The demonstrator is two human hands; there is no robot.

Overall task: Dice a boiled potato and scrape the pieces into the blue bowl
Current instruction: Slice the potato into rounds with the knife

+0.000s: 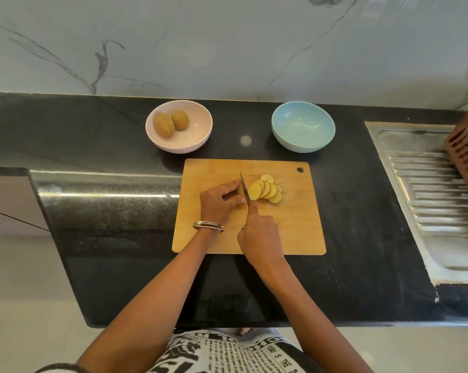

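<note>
A wooden cutting board (pixel 294 232) lies on the black counter. Several round potato slices (pixel 266 190) lean in a fanned row near the board's middle. My left hand (pixel 219 201) pinches the uncut end of the potato, mostly hidden under my fingers. My right hand (pixel 259 235) grips the handle of a knife (pixel 245 191), whose blade stands upright between my left fingers and the slices. The blue bowl (pixel 303 127) sits behind the board to the right and holds nothing.
A pink bowl (pixel 184 141) with two whole unpeeled potatoes (pixel 171 123) stands behind the board to the left. A steel sink drainboard (pixel 426 184) lies at the right, with a brown slatted basket (pixel 467 154) on it. The counter's front edge is near my body.
</note>
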